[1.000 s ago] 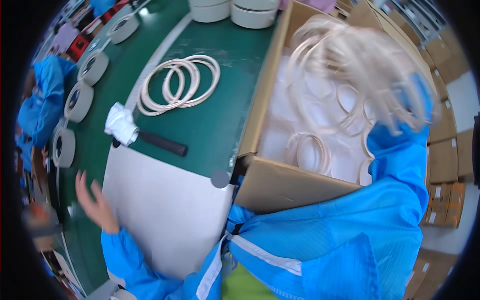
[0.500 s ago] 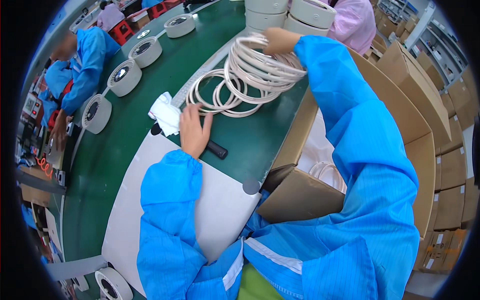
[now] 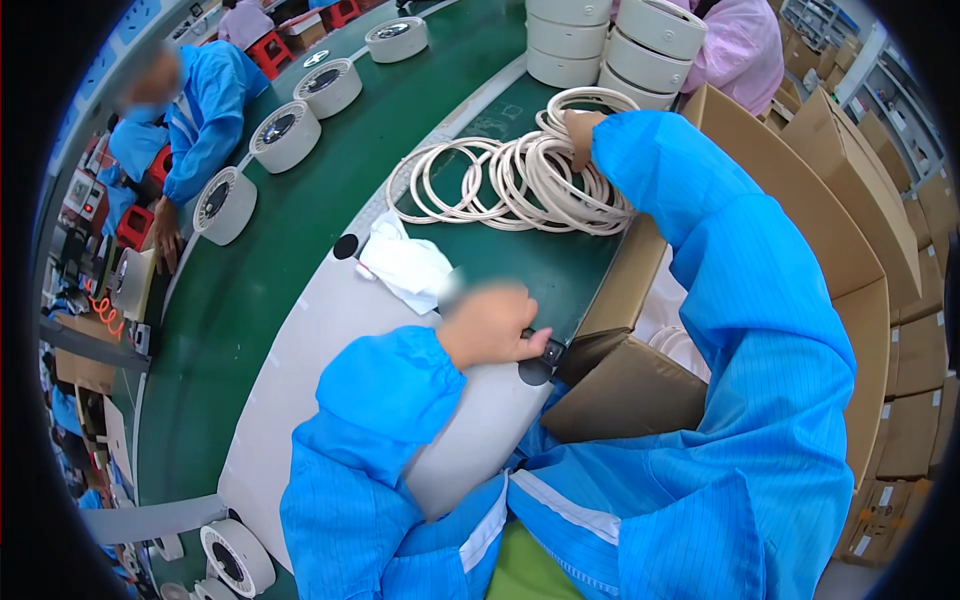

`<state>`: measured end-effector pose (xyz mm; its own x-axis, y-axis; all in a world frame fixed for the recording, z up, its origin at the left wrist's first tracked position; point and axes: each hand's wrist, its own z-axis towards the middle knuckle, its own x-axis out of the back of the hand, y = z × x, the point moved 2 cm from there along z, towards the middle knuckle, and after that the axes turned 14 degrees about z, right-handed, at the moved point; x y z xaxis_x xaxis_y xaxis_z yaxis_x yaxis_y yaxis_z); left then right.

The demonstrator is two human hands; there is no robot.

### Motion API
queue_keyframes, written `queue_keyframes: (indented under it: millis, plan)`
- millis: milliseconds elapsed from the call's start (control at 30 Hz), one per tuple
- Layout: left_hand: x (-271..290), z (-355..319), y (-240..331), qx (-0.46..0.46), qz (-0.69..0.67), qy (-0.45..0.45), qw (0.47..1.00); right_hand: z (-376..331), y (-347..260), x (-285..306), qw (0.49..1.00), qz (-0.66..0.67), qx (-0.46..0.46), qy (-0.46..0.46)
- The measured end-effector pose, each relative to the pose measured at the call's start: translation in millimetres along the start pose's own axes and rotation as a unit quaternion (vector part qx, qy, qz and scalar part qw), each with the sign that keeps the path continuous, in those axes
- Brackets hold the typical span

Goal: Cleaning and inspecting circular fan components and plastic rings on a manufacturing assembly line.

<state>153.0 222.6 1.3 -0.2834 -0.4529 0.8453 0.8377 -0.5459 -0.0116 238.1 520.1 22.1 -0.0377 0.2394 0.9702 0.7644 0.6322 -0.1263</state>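
Note:
Several thin white rings (image 3: 520,190) lie overlapping on the green table, bunched thickest toward the right. At that thick end my right hand (image 3: 580,135) is closed on the rings, its fingers pointing down among them and partly hidden. My left hand (image 3: 490,325), slightly smeared by motion, is closed around a black cylindrical object (image 3: 550,350) at the table's near right edge. Only one end of that object sticks out past the thumb. Just left of this hand lies a crumpled white cloth (image 3: 405,262), on the corner of a pale sheet.
An open cardboard box (image 3: 630,395) with white plastic and rings inside stands right of the table. White round housings (image 3: 565,45) are stacked at the back; more housings (image 3: 285,135) line the far side. A co-worker in blue (image 3: 205,110) sits across. Cartons (image 3: 915,360) fill the right.
My left hand has moved right and taken hold of the black cylindrical object. The rings, bunched and raised before, now lie lower and more spread out under my right hand.

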Motion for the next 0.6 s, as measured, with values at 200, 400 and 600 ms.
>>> queue_keyframes:
  millis: [200, 400, 600]
  plan:
    - [-3.5, -10.8, -1.0, -0.004, -0.026, -0.038, 0.999, -64.5, -9.3, 70.9, 0.999, -0.027, 0.015, -0.035]
    - [6.3, -14.7, -0.7, 0.121, -0.001, -0.012, 0.993, -179.5, 68.1, 118.8, 0.977, 0.198, -0.012, -0.073]
    - [17.0, -17.1, 4.2, 0.122, 0.014, -0.089, 0.989, -271.7, 142.0, -68.4, 0.903, 0.186, -0.105, -0.373]
